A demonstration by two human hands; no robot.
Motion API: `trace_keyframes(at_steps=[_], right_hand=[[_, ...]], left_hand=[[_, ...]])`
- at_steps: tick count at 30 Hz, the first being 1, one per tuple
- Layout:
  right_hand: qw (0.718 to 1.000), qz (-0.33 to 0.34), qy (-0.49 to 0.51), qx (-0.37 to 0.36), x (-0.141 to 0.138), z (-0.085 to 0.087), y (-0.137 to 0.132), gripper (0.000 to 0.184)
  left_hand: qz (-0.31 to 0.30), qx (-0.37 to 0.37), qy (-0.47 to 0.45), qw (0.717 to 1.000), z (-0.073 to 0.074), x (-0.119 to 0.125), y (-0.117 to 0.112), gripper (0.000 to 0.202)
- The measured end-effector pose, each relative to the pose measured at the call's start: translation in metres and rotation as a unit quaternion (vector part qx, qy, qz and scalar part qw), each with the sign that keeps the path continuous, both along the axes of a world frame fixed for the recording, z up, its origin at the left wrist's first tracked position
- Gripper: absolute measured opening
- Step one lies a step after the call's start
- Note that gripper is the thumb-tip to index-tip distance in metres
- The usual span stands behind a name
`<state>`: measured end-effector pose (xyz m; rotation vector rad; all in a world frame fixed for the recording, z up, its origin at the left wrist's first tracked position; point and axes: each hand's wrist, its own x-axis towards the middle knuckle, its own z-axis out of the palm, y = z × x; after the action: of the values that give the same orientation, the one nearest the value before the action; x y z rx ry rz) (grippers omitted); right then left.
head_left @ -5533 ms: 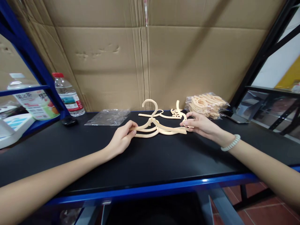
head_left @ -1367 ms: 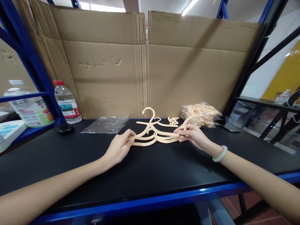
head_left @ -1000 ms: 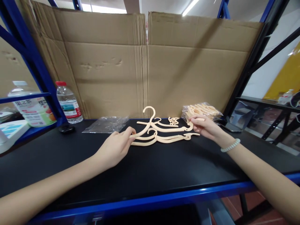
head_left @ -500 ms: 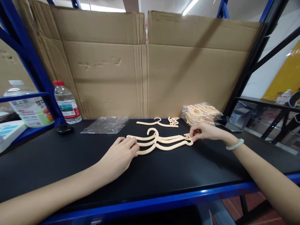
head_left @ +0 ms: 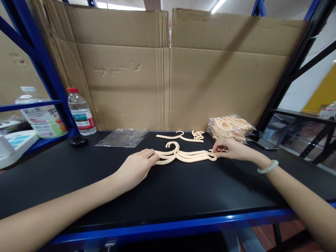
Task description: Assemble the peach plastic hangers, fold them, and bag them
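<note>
Several cream plastic hangers lie stacked flat on the black shelf top. My left hand pinches the left tips of the stack. My right hand, with a pale bead bracelet on the wrist, holds the right tips, fingers curled. One more cream hanger lies alone just behind the stack. A clear bag full of the same hangers rests at the back right, close to my right hand.
An empty clear plastic bag lies at the back left. A water bottle and a small black object stand by the blue upright. Cardboard sheets wall the back. A phone lies at far right.
The hanger I held raised at an angle has been laid flat on the stack. Both hands came down to the shelf and now press the stack's ends together.
</note>
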<state>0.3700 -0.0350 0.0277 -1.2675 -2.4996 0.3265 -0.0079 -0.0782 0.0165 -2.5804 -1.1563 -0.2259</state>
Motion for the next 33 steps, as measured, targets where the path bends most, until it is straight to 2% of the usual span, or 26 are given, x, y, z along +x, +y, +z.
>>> trace_keyframes(at_steps=[8, 15, 22, 27, 29, 33], right_hand=[[0.999, 0.05, 0.006, 0.002, -0.019, -0.003, -0.01, 0.027], [0.998, 0.051, -0.026, 0.023, -0.017, 0.001, -0.013, 0.012], [0.997, 0.035, -0.027, 0.07, -0.017, -0.003, -0.007, 0.01], [0.997, 0.016, -0.024, 0.071, -0.016, -0.006, -0.003, 0.008], [0.997, 0.008, -0.03, 0.072, -0.013, -0.005, -0.003, 0.013], [0.996, 0.014, -0.037, 0.086, -0.01, -0.01, -0.003, 0.045]], left_hand=[[-0.024, 0.014, -0.021, 0.999, -0.001, 0.002, 0.001, 0.024], [-0.058, 0.026, -0.049, 0.997, -0.004, 0.003, 0.006, 0.026], [-0.068, 0.042, -0.07, 0.994, -0.006, 0.003, 0.009, 0.024], [-0.057, 0.029, -0.089, 0.994, -0.006, 0.002, 0.009, 0.022], [-0.053, 0.018, -0.095, 0.994, -0.006, 0.003, 0.006, 0.022], [-0.051, -0.008, -0.108, 0.993, -0.009, 0.005, -0.001, 0.032]])
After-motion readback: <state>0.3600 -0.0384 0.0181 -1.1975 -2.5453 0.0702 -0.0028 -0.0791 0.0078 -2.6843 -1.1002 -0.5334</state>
